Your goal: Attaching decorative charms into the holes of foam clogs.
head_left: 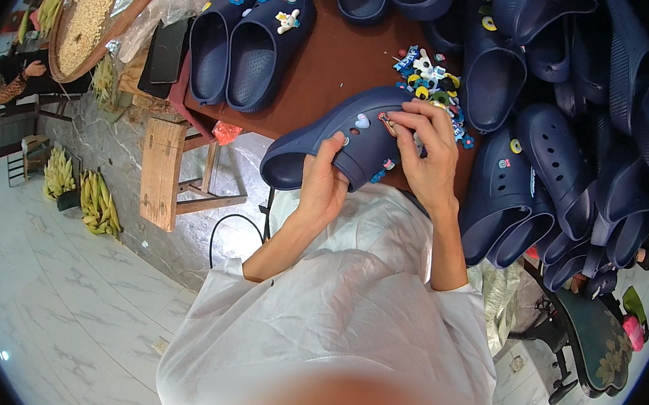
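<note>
A navy clog (pixel 307 141) lies tilted over the table's near edge, its opening to the left. My left hand (pixel 324 183) is closed on its near side, thumb on top by the holes. My right hand (pixel 430 154) pinches a small red-edged shoe charm (pixel 386 123) against the toe part of the clog. A pale heart-shaped charm (pixel 362 121) sits in the upper, and more charms (pixel 384 169) show on its near side. Beyond my right fingers is a heap of loose colourful charms (pixel 428 71); my hand covers part of it.
On the brown table (pixel 337 57), a pair of decorated navy clogs (pixel 256 61) stands at the left. Several more clogs (pixel 557 149) are piled on the right. A wooden stool (pixel 161 173), corn cobs (pixel 99 202) and a tray of kernels (pixel 86 20) are off to the left.
</note>
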Demonstrator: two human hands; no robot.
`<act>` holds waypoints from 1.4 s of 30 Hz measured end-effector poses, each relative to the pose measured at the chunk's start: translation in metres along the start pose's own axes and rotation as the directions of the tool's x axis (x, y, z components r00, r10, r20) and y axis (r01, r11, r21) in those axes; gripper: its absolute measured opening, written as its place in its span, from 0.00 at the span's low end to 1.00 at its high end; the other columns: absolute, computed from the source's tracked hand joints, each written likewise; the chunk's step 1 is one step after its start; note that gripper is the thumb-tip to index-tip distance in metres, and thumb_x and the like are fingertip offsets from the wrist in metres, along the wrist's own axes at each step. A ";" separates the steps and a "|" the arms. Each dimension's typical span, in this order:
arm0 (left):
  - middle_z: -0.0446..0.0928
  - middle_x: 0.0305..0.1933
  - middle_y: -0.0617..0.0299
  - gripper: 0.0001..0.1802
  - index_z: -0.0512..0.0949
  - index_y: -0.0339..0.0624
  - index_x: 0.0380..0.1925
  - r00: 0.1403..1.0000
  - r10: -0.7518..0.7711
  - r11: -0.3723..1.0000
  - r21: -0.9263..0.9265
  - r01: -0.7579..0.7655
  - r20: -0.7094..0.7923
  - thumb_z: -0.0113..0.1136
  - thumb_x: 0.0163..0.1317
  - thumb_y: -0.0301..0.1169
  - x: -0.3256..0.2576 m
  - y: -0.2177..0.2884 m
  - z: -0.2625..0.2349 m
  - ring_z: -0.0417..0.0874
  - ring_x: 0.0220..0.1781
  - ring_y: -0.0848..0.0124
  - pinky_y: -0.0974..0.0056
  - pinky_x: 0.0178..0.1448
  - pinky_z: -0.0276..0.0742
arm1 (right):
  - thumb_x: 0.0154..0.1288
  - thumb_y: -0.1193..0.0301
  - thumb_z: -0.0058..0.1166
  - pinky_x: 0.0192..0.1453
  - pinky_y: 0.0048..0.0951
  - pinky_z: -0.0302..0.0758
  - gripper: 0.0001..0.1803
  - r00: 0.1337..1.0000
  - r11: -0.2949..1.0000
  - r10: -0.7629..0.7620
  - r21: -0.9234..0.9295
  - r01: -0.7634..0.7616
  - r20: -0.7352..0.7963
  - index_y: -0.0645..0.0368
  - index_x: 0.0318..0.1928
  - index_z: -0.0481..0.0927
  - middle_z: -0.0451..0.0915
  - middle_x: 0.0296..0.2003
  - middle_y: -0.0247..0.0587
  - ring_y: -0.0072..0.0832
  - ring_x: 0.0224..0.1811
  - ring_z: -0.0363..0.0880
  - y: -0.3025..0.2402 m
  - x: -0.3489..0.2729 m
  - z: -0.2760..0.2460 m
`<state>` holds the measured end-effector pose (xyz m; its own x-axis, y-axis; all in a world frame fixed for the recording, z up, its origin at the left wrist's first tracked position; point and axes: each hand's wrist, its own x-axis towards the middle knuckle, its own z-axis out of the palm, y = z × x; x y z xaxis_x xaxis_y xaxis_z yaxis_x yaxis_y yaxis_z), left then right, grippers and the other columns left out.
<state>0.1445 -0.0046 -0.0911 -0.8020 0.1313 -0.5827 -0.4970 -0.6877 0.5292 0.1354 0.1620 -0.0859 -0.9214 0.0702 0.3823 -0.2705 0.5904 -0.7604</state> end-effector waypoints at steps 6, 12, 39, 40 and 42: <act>0.78 0.56 0.53 0.22 0.70 0.32 0.57 1.000 -0.017 0.999 0.040 0.018 -0.016 0.54 0.70 0.36 -0.001 0.000 -0.003 0.81 0.57 0.64 0.55 0.63 0.79 | 0.61 0.80 0.60 0.52 0.33 0.74 0.09 0.981 0.995 0.103 0.013 -0.102 -0.164 0.58 0.41 0.85 0.81 0.42 0.42 0.36 0.46 0.80 0.006 -0.015 -0.009; 0.77 0.54 0.53 0.21 0.71 0.30 0.54 0.999 -0.025 1.000 -0.003 0.025 -0.046 0.56 0.69 0.34 0.000 0.001 -0.003 0.82 0.55 0.65 0.55 0.60 0.82 | 0.62 0.79 0.59 0.54 0.33 0.74 0.09 0.964 0.986 0.166 0.004 -0.169 -0.209 0.59 0.43 0.85 0.81 0.42 0.42 0.36 0.47 0.80 0.011 -0.027 -0.014; 0.73 0.64 0.57 0.29 0.65 0.31 0.66 0.911 0.131 0.747 0.565 -0.350 0.392 0.60 0.65 0.25 -0.020 0.012 -0.026 0.73 0.65 0.69 0.62 0.70 0.65 | 0.69 0.76 0.58 0.60 0.27 0.74 0.28 0.894 0.728 0.440 0.547 -0.412 0.088 0.65 0.66 0.65 0.74 0.56 0.46 0.28 0.57 0.76 0.022 -0.007 0.004; 0.73 0.64 0.57 0.29 0.65 0.31 0.66 0.886 0.163 0.639 0.637 -0.431 0.435 0.60 0.65 0.23 -0.018 0.010 -0.032 0.73 0.64 0.70 0.62 0.70 0.65 | 0.70 0.74 0.56 0.61 0.27 0.72 0.27 0.891 0.730 0.444 0.538 -0.422 0.096 0.65 0.66 0.65 0.74 0.56 0.45 0.27 0.57 0.75 0.023 -0.007 0.006; 0.75 0.61 0.55 0.29 0.66 0.30 0.65 0.894 0.185 0.625 0.653 -0.427 0.408 0.61 0.65 0.25 -0.019 0.015 -0.032 0.76 0.62 0.69 0.63 0.67 0.68 | 0.71 0.74 0.55 0.62 0.27 0.72 0.26 0.903 0.748 0.416 0.525 -0.405 0.105 0.65 0.66 0.66 0.74 0.56 0.44 0.26 0.58 0.74 0.025 -0.007 0.007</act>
<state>0.1633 -0.0408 -0.0918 -0.9440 0.2818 -0.1714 -0.1843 -0.0196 0.9827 0.1333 0.1703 -0.1116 -0.9740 0.2250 -0.0258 0.0244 -0.0091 -0.9997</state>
